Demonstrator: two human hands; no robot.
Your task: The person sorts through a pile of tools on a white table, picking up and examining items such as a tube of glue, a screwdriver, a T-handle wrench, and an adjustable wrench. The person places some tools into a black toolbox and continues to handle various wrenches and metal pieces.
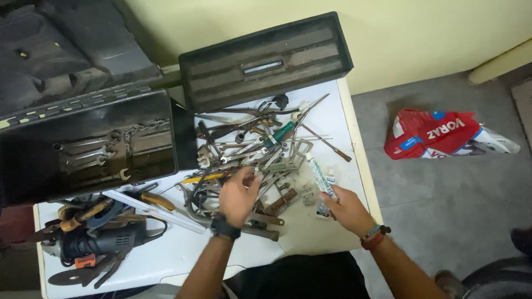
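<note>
At the far left of the white table [183,252], an angle grinder [97,243] lies on its side beside loose pliers [83,213], set apart from the main heap; behind them an open black toolbox [83,147] holds a few spanners [88,158] and a chain, its lid thrown back against the wall; a removable tray [266,61] stands tipped on edge at the table's rear, seemingly lifted out to bare the box. Toward the middle, a tangled pile of hand tools [260,149] spreads across the tabletop, screwdrivers and wrenches overlapping; the left hand [238,195], wearing a dark watch, hovers palm down with fingers curled over this pile, touching or pinching something small, though I cannot tell what it grips. Further right, the right hand [346,209] closes around the lower end of a white tube [320,176], which angles up toward the pile. Beyond the table edge, a red and white bag [438,133] lies crumpled on the grey floor.
</note>
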